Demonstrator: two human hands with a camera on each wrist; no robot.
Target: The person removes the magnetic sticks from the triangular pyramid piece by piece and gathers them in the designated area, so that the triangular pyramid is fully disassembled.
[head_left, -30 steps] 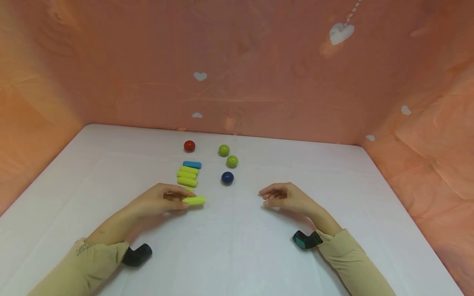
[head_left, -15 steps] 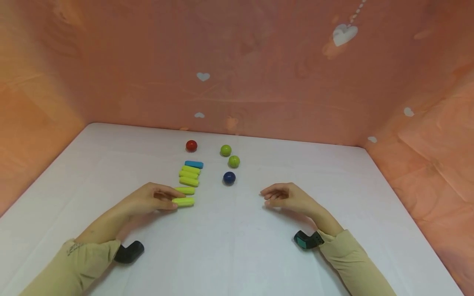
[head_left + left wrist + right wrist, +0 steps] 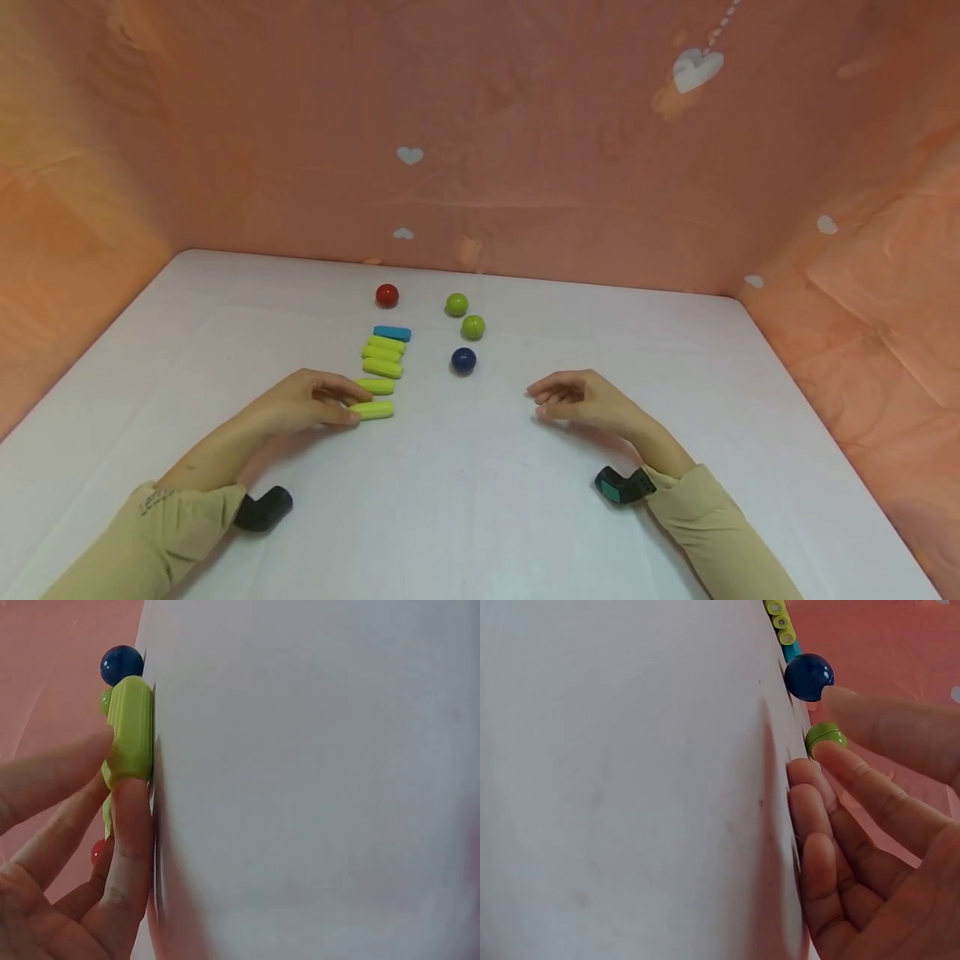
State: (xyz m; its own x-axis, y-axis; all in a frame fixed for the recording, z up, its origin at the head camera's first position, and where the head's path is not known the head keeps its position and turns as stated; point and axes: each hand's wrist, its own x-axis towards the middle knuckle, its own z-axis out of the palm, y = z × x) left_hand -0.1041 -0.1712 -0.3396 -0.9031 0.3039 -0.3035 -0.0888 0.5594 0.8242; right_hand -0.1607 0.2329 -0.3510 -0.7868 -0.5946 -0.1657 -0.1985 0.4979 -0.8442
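My left hand [image 3: 303, 404] pinches one end of the nearest yellow-green ridged stick [image 3: 375, 410] between thumb and fingers. In the left wrist view the stick [image 3: 133, 727] lies against the white table, its far end uncovered. Just beyond it is another yellow-green stick [image 3: 377, 386], partly behind my fingers. Several more yellow-green sticks [image 3: 382, 367] lie in a column, with a blue stick [image 3: 392, 333] at the far end. My right hand [image 3: 581, 396] rests on the table to the right, fingers loosely bent and holding nothing.
Right of the sticks lie a dark blue ball [image 3: 463, 360] and two green balls [image 3: 473, 326]. A red ball [image 3: 387, 295] sits behind the blue stick. The white table [image 3: 480, 500] meets an orange cloth backdrop [image 3: 562, 167] at the back and sides.
My left hand has moved left with the yellow-green stick, setting it down in front of the column, and has stayed there over the last half second. The right hand keeps its place.
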